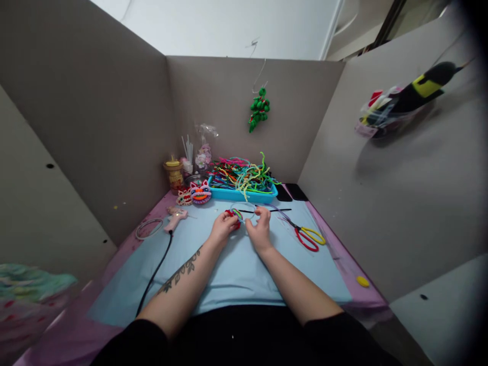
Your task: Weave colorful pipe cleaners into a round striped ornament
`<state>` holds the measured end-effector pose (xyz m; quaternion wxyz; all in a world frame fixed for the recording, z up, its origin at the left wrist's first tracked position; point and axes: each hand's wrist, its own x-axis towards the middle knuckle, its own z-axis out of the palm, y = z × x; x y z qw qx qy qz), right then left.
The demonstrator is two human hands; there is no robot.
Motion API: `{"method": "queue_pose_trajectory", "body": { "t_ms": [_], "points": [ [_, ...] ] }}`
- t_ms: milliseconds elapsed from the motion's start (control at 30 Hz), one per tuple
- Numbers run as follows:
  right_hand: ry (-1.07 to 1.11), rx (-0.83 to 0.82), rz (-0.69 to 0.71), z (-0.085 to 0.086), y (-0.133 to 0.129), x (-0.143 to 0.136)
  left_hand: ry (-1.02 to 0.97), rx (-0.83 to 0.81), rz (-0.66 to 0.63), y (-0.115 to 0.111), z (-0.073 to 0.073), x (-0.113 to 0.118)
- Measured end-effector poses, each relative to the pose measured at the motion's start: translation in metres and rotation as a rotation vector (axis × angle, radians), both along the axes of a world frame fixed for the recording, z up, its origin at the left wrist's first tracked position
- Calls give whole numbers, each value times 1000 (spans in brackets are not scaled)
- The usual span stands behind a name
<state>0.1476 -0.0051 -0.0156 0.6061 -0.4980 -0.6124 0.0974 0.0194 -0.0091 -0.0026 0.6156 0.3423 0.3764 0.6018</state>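
Note:
My left hand [224,225] is closed on a small red pipe-cleaner piece [238,224] with a green and yellow part; my fingers cover some of it. From this piece a thin pale blue pipe cleaner [243,204] curves up in a loop towards my right hand [260,227]. The right thumb and fingers are bent around the pale blue strand, though the exact contact is too small to see clearly. Just behind my hands, a black pipe cleaner [282,210] lies on the light blue table cover [244,277].
A blue tray [244,195] heaped with coloured pipe cleaners stands at the back. To the left are a pink glue gun [176,218] with a black cord and a lion-head craft [200,192]. Red-and-yellow-handled scissors [307,238] lie right. Grey panels enclose the table.

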Motion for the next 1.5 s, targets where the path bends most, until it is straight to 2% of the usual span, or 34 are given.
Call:
{"method": "queue_pose_trajectory", "body": {
  "t_ms": [67,200,567,833,967,1100,1333,1433,1500],
  "points": [
    [-126,51,44,1,-1,1,12,8,8,0,0,0],
    [-267,38,84,3,-5,1,56,48,17,1,-2,0],
    [-238,-61,87,-9,4,7,369,235,19,6,-10,0],
    [-188,-132,195,-7,6,8,517,369,43,1,-7,-3],
    [-96,-138,184,-3,6,9,551,411,84,-1,-6,-2],
    [-20,-139,179,1,4,8,559,430,71,-2,-7,-2],
    [101,-189,318,6,3,12,567,453,91,-1,-10,0],
    [56,-168,298,7,1,12,509,431,120,0,-12,0],
    [-73,-107,266,9,-3,11,497,397,145,3,-13,-1]
  ]
}}
